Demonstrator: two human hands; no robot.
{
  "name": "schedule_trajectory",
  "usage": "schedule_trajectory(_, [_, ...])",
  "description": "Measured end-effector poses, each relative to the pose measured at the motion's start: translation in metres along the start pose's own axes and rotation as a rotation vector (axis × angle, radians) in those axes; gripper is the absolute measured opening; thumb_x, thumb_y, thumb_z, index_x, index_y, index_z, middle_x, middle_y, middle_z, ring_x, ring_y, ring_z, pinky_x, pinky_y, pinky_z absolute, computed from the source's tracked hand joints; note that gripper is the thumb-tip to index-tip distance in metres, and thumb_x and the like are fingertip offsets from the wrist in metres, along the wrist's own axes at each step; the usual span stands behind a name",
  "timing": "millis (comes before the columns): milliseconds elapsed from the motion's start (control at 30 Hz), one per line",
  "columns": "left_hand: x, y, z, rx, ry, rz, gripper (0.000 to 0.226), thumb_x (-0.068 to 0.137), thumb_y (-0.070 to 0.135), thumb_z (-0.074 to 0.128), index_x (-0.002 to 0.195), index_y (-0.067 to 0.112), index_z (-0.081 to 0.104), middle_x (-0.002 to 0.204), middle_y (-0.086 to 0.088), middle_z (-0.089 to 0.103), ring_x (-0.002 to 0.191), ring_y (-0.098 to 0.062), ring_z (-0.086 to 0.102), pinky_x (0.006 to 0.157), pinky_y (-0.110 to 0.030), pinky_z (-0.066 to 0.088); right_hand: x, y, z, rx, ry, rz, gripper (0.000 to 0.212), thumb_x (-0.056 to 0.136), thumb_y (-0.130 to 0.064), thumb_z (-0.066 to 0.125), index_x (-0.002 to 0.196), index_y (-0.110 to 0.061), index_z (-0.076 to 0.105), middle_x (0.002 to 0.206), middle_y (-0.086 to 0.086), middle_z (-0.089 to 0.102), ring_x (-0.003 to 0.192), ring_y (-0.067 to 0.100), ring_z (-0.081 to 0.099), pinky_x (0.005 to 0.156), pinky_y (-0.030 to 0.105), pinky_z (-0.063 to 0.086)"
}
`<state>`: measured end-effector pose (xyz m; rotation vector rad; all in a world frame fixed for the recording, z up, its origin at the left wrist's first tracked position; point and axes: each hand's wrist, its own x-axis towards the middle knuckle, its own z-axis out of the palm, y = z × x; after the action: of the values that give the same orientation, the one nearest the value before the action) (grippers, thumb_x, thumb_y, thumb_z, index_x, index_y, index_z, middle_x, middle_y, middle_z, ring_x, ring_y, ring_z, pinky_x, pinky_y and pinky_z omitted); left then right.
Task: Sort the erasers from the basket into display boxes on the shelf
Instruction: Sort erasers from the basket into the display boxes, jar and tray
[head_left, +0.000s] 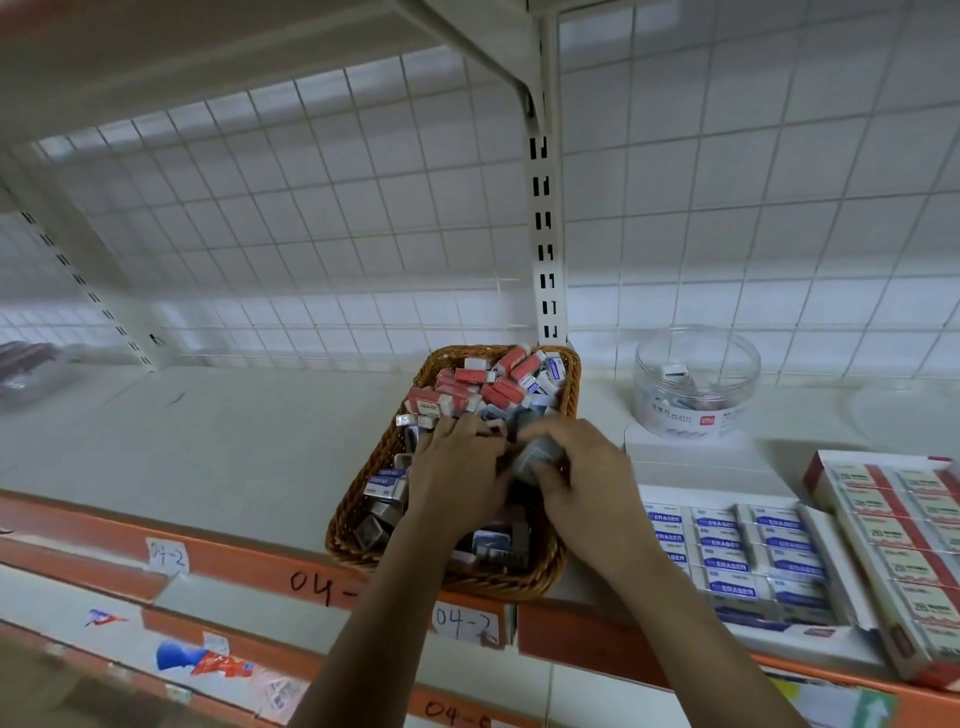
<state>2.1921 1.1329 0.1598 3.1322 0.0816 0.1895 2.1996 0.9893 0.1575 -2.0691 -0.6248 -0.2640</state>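
A brown wicker basket (358, 499) stands on the white shelf, heaped with erasers: red-sleeved ones (467, 384) at the back, blue-sleeved ones (387, 480) and grey ones at the front. Both my hands are inside the basket. My left hand (457, 478) lies on the pile with its fingers curled into the erasers. My right hand (582, 473) grips a grey eraser (537, 457) between thumb and fingers. To the right sit a display box of blue erasers (748, 566) and a red-edged display box of cream erasers (898, 551).
A clear round tub (696, 384) holding a few erasers stands on a white box behind the display boxes. An upright slotted post (545, 234) rises behind the basket. The shelf's orange front edge (249, 561) carries handwritten labels. A lower shelf lies below.
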Motion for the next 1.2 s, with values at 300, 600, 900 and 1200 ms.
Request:
schedule_trajectory(300, [-0.009, 0.007, -0.005, -0.432, 0.094, 0.025, 0.013, 0.092, 0.030, 0.057, 0.102, 0.023, 0.060, 0.101, 0.007, 0.066, 0.091, -0.005, 0.059, 0.083, -0.025, 0.050, -0.022, 0.024, -0.037, 0.270, 0.174, 0.275, 0.024, 0.087, -0.013, 0.062, 0.090, -0.037, 0.058, 0.094, -0.002, 0.066, 0.080, 0.015, 0.067, 0.072, 0.033, 0.053])
schedule_trajectory(600, [-0.013, 0.082, -0.033, -1.022, 0.223, 0.046, 0.010, 0.099, 0.019, 0.046, 0.101, 0.029, 0.047, 0.094, 0.002, 0.064, 0.080, -0.007, 0.066, 0.070, -0.036, 0.059, -0.043, 0.028, -0.088, 0.303, 0.195, 0.336, 0.029, 0.083, -0.013, 0.068, 0.102, -0.035, 0.063, 0.076, 0.005, 0.066, 0.062, 0.006, 0.058, 0.058, 0.017, 0.046])
schedule_trajectory(900, [-0.010, 0.162, -0.022, -0.994, 0.082, 0.115, 0.030, 0.078, 0.034, 0.076, 0.095, 0.032, 0.051, 0.089, 0.015, 0.062, 0.075, 0.004, 0.058, 0.068, -0.015, 0.047, -0.073, 0.053, -0.150, 0.410, 0.380, 0.387, 0.023, 0.094, -0.021, 0.051, 0.082, -0.022, 0.070, 0.072, 0.000, 0.072, 0.072, 0.017, 0.069, 0.076, 0.045, 0.056])
schedule_trajectory(1200, [-0.016, 0.235, -0.022, -0.919, 0.121, 0.268, 0.032, 0.074, 0.016, 0.079, 0.092, 0.031, 0.056, 0.074, 0.023, 0.053, 0.070, 0.014, 0.050, 0.060, -0.005, 0.038, -0.108, 0.083, -0.204, 0.500, 0.444, 0.477, 0.022, 0.097, -0.011, 0.044, 0.092, -0.010, 0.066, 0.074, 0.003, 0.069, 0.061, 0.016, 0.068, 0.070, 0.040, 0.057])
